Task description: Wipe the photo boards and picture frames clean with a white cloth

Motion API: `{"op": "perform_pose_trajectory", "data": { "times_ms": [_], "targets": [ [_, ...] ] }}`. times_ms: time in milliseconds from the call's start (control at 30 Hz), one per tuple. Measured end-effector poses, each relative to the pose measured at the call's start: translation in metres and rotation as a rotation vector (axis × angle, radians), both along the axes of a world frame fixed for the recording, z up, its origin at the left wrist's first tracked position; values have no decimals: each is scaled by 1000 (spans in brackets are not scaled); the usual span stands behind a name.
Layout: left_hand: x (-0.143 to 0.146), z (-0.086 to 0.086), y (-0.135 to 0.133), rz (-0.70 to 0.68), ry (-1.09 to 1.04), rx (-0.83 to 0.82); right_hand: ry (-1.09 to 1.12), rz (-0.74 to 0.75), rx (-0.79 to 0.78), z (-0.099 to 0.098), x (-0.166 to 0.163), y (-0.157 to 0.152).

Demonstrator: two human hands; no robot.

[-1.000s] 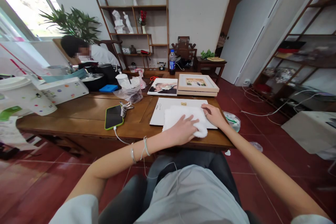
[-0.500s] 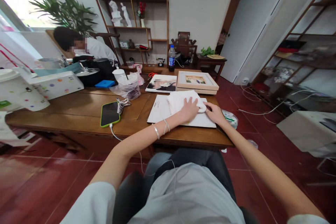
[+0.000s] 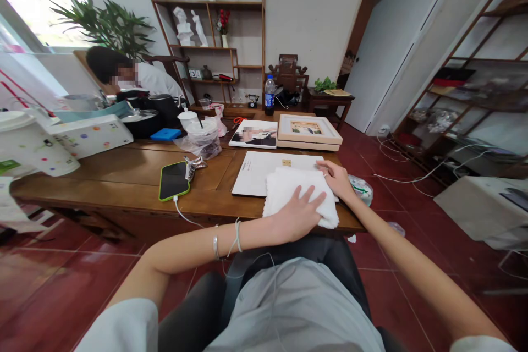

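Observation:
A folded white cloth [image 3: 284, 190] lies over the front right part of a flat white panel [image 3: 256, 170] and hangs past its front edge. My left hand [image 3: 303, 212] rests on top of the cloth with its fingers spread. At the panel's right edge is my right hand [image 3: 336, 180], its fingers bent over the far right corner; part of its grip is hidden. The panel has a dark edge, small print at the left and a small gold-coloured mark [image 3: 286, 163] near its far side.
Behind the panel lie a photo print [image 3: 253, 135] and a pale picture frame [image 3: 309, 132]. A charging phone [image 3: 174, 180] is to the left. A bottle [image 3: 269, 96], bagged cup [image 3: 202, 137] and box [image 3: 93, 137] stand farther off. Across the table sits another person [image 3: 152, 80].
My left hand has moved toward me with the cloth, from the panel's middle to its front edge, uncovering the gold mark. My right hand stays at the right edge.

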State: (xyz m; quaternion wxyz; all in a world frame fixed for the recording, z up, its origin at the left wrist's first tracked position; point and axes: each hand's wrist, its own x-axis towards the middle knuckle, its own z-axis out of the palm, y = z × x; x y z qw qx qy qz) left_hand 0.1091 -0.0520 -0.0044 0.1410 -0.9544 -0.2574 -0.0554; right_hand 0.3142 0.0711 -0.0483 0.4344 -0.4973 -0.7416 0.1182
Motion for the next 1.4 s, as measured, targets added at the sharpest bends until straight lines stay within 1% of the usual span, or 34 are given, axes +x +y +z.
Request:
{"op": "perform_pose_trajectory", "data": {
  "times_ms": [100,167,233,333,400,500,567,667,767,900,1033,1133,1267,1333,1400],
  "targets": [
    [-5,4,13,15,8,-23,-66,-4,15,6,-3,-6],
    [-5,7,29,63,16,-58,-93,-7,35,9,-6,-9],
    [-5,11,51,136,12,-97,-118,-2,46,10,-8,-10],
    [-2,20,93,236,-21,-139,-157,9,36,11,-9,-11],
    [3,27,121,265,-42,-191,-172,5,30,11,-9,-11],
    [19,36,150,184,-107,-276,-200,-15,29,11,-8,-11],
    [32,37,159,107,-139,-302,-229,-38,20,11,-7,-11],
    [42,33,161,77,-126,-285,-242,-68,9,11,-7,-12],
    [32,28,157,111,-89,-242,-229,-37,27,11,-7,-12],
    [-7,23,152,186,-71,-237,-165,5,40,9,-8,-10],
    [-48,22,148,240,-102,-232,-118,7,35,6,-8,-9],
    [-77,22,144,321,-127,-224,-111,7,39,5,-8,-9],
    [-118,23,137,430,-75,-229,-119,11,41,5,-8,-10],
    [-134,23,131,463,-52,-219,-119,9,42,5,-8,-10],
    [-144,22,117,474,-40,-208,-116,4,43,5,-8,-9]
  ]
}}
